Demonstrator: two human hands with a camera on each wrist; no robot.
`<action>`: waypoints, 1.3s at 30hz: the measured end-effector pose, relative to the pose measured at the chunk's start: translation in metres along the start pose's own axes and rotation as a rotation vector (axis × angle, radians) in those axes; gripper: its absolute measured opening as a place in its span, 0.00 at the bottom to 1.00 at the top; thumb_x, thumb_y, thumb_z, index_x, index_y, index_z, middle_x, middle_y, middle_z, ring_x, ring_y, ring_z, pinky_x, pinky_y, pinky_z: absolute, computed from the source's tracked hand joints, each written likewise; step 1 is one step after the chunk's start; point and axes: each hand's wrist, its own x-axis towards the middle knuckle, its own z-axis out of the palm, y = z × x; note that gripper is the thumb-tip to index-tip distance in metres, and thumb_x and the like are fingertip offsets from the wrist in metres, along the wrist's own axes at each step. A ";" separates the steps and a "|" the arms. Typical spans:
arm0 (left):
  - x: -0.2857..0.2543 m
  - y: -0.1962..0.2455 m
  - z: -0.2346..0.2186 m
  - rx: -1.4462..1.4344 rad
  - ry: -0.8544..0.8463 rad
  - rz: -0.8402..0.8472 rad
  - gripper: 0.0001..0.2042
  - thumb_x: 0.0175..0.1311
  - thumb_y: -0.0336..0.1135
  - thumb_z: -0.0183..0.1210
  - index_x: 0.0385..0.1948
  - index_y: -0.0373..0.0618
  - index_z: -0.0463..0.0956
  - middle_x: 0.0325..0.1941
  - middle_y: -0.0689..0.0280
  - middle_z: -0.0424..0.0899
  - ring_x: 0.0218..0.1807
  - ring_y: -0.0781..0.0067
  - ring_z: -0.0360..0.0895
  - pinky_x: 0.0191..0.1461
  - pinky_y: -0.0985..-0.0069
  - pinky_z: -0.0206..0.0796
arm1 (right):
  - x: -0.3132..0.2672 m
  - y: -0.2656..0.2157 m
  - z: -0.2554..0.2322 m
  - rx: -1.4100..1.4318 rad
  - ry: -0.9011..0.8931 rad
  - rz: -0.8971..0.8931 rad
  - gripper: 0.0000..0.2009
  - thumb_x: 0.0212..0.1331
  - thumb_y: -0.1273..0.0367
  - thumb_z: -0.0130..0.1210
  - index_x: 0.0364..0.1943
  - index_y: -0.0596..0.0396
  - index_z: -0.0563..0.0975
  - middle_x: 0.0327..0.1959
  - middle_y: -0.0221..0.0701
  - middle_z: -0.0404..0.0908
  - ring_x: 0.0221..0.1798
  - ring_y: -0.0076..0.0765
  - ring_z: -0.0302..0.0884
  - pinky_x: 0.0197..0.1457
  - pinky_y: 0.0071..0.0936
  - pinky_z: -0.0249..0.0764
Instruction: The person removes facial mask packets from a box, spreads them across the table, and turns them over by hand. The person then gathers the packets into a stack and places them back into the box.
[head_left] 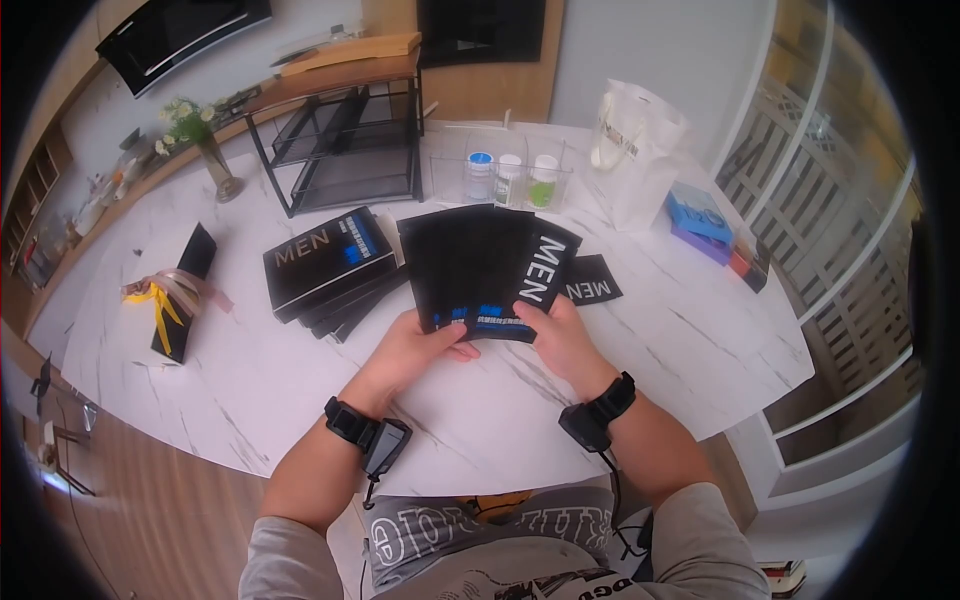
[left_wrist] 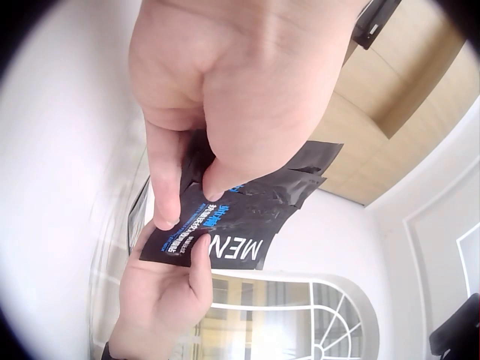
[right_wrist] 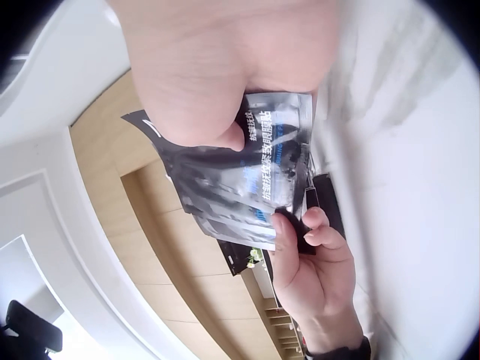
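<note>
Several black sachets (head_left: pixel 470 265) marked MEN are fanned out above the table, held at their lower edge by both hands. The left hand (head_left: pixel 412 352) pinches the fan's lower left corner, thumb in front. At the lower right, the right hand (head_left: pixel 568 343) grips it with the thumb over the printed front. In the left wrist view the sachets (left_wrist: pixel 281 199) overlap between the two hands. The right wrist view shows their shiny printed faces (right_wrist: pixel 225 176). One more MEN sachet (head_left: pixel 598 281) lies behind the right hand.
Black MEN boxes (head_left: pixel 330 255) are stacked left of the hands. Further left lies a black box with ribbons (head_left: pixel 178 300). Behind stand a black rack (head_left: pixel 350 185), a clear holder with bottles (head_left: pixel 508 180) and a white bag (head_left: pixel 635 160). Small boxes (head_left: pixel 703 225) sit at the right.
</note>
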 end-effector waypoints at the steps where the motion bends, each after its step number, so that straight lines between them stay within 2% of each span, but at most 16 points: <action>1: -0.001 0.003 0.000 0.002 0.004 0.004 0.10 0.72 0.27 0.54 0.49 0.31 0.74 0.43 0.57 0.83 0.41 0.66 0.86 0.45 0.75 0.80 | 0.001 -0.001 -0.002 -0.012 0.008 -0.007 0.15 0.67 0.78 0.52 0.56 0.60 0.74 0.55 0.31 0.79 0.58 0.28 0.75 0.63 0.30 0.71; 5: 0.001 0.001 -0.001 0.012 0.025 0.023 0.08 0.71 0.26 0.55 0.47 0.33 0.76 0.39 0.57 0.84 0.37 0.64 0.86 0.42 0.74 0.80 | 0.001 -0.004 -0.004 -0.028 0.014 -0.001 0.14 0.67 0.78 0.52 0.56 0.60 0.75 0.55 0.30 0.80 0.57 0.27 0.76 0.62 0.29 0.71; 14: 0.002 -0.001 -0.007 0.059 0.013 0.049 0.05 0.70 0.26 0.57 0.42 0.36 0.76 0.34 0.60 0.83 0.32 0.68 0.83 0.35 0.74 0.75 | 0.002 -0.003 -0.005 -0.074 0.051 0.016 0.14 0.66 0.79 0.51 0.55 0.60 0.75 0.53 0.30 0.80 0.55 0.27 0.76 0.61 0.28 0.72; 16: 0.000 0.002 -0.005 0.061 0.022 0.052 0.05 0.69 0.26 0.58 0.41 0.35 0.77 0.31 0.60 0.84 0.31 0.71 0.81 0.35 0.76 0.74 | 0.002 -0.004 -0.003 -0.072 0.050 0.007 0.14 0.66 0.79 0.51 0.55 0.61 0.75 0.53 0.30 0.80 0.55 0.26 0.76 0.60 0.28 0.72; 19: 0.000 0.004 -0.004 0.082 0.027 0.046 0.04 0.67 0.26 0.59 0.39 0.35 0.77 0.28 0.61 0.84 0.29 0.73 0.80 0.35 0.77 0.73 | 0.003 -0.003 0.001 -0.091 0.088 -0.040 0.11 0.67 0.74 0.54 0.52 0.62 0.76 0.46 0.27 0.81 0.47 0.22 0.76 0.52 0.23 0.73; 22: -0.001 0.006 -0.004 0.099 0.040 0.046 0.04 0.66 0.27 0.60 0.37 0.36 0.78 0.27 0.62 0.84 0.28 0.75 0.80 0.35 0.78 0.71 | 0.003 -0.002 0.000 -0.143 0.102 -0.044 0.11 0.67 0.74 0.55 0.51 0.62 0.76 0.46 0.27 0.81 0.46 0.21 0.75 0.51 0.23 0.73; 25: -0.001 0.005 -0.004 0.116 0.060 0.056 0.04 0.66 0.28 0.61 0.36 0.37 0.78 0.26 0.64 0.83 0.27 0.76 0.79 0.33 0.79 0.70 | 0.003 0.000 -0.003 -0.184 0.126 -0.026 0.11 0.67 0.74 0.55 0.51 0.62 0.76 0.46 0.27 0.81 0.47 0.21 0.75 0.52 0.23 0.73; 28: -0.001 0.005 -0.004 0.109 0.077 0.073 0.04 0.65 0.28 0.62 0.35 0.38 0.78 0.25 0.65 0.83 0.27 0.77 0.78 0.33 0.80 0.68 | 0.004 -0.003 -0.001 -0.200 0.129 -0.032 0.14 0.66 0.78 0.52 0.55 0.61 0.75 0.52 0.30 0.79 0.54 0.25 0.76 0.58 0.26 0.72; 37: 0.000 0.004 -0.004 0.131 0.109 0.091 0.04 0.65 0.29 0.62 0.35 0.39 0.78 0.25 0.67 0.82 0.28 0.78 0.77 0.34 0.80 0.68 | 0.004 -0.006 0.001 -0.226 0.149 -0.023 0.13 0.66 0.78 0.53 0.55 0.62 0.74 0.52 0.30 0.80 0.53 0.24 0.76 0.57 0.25 0.73; 39: 0.000 0.004 -0.004 0.127 0.121 0.097 0.05 0.64 0.29 0.63 0.36 0.39 0.78 0.26 0.67 0.82 0.28 0.79 0.77 0.34 0.80 0.68 | 0.004 -0.006 0.001 -0.263 0.161 -0.044 0.12 0.67 0.74 0.54 0.53 0.62 0.75 0.48 0.28 0.80 0.50 0.22 0.76 0.55 0.24 0.73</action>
